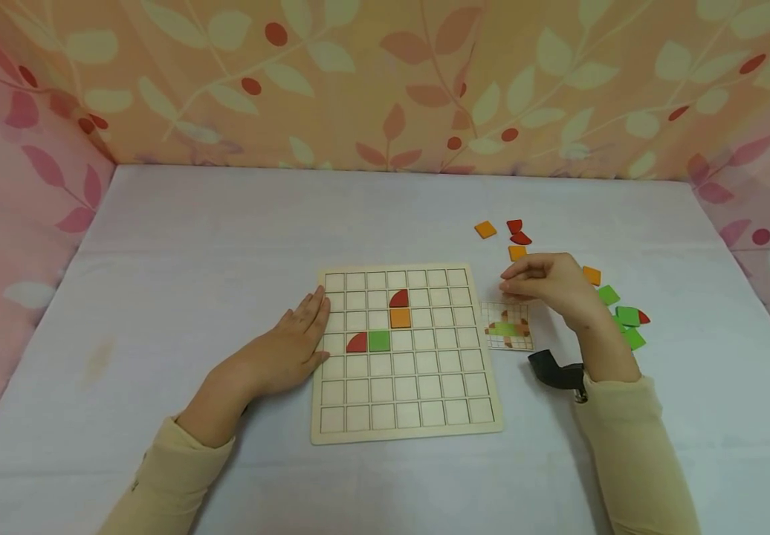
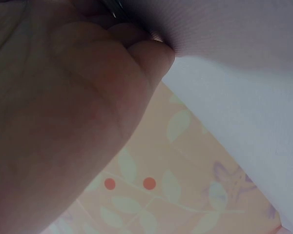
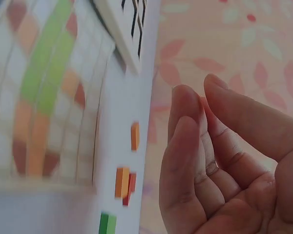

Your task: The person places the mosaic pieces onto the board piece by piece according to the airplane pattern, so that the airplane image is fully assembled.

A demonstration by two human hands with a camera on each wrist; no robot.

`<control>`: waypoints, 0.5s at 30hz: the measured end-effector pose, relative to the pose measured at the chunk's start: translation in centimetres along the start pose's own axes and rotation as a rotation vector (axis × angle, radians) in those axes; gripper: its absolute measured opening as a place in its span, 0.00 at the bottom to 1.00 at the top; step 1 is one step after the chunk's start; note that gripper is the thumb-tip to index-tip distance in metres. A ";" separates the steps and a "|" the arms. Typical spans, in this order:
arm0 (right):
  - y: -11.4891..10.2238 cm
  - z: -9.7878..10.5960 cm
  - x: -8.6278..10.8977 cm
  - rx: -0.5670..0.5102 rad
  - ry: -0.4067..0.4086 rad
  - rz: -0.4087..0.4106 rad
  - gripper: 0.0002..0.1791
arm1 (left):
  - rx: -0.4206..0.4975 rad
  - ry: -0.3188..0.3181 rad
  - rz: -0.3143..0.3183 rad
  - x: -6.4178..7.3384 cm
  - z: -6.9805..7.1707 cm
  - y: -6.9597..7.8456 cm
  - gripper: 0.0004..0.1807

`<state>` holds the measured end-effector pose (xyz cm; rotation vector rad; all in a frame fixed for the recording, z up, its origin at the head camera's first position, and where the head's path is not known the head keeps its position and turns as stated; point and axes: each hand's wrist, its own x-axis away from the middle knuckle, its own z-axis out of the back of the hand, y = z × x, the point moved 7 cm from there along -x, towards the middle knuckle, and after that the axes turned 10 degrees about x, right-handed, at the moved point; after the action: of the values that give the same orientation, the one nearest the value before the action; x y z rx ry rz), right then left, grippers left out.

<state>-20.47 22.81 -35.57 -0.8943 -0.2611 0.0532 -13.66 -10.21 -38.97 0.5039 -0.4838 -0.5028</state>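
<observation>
A wooden grid board [image 1: 418,386] lies on the table with a green square tile [image 1: 379,341], an orange square tile [image 1: 400,318] and two red quarter-round tiles, one at the top [image 1: 399,299] and one at the left [image 1: 356,342]. Along the board's left edge rests my left hand [image 1: 285,345], its fingers extended; the left wrist view shows mostly its palm side. My right hand [image 1: 552,286] hovers above a pattern card [image 1: 507,331] right of the board. Its thumb and fingers [image 3: 185,151] bend loosely toward each other, with no tile visible between them.
Loose orange [image 1: 485,229] and red tiles [image 1: 521,238] lie beyond the right hand. Several green tiles [image 1: 634,339], with another orange [image 1: 591,276] and red one [image 1: 644,317], lie to its right. A patterned curtain [image 1: 385,89] borders the white table [image 1: 224,223].
</observation>
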 end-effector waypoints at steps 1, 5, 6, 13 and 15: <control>0.3 0.5 0.1 -0.005 0.016 -0.005 0.17 | 0.000 -0.001 0.001 0.0 0.0 0.0 0.39; 1.8 2.3 0.2 0.004 0.071 -0.057 0.19 | 0.000 -0.002 0.001 0.0 0.0 0.1 0.39; 2.2 2.7 0.3 0.012 0.084 -0.072 0.19 | 0.000 -0.002 -0.001 0.0 0.0 0.1 0.39; 5.0 4.9 0.3 0.053 0.163 -0.188 0.23 | 0.003 -0.007 -0.004 0.2 0.2 0.4 0.38; 5.7 5.3 0.3 0.077 0.190 -0.214 0.24 | 0.005 -0.007 -0.004 0.2 0.2 0.4 0.38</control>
<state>-21.17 30.43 -36.82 -0.7847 -0.1753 -0.2179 -13.48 -10.08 -38.47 0.5079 -0.4914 -0.5073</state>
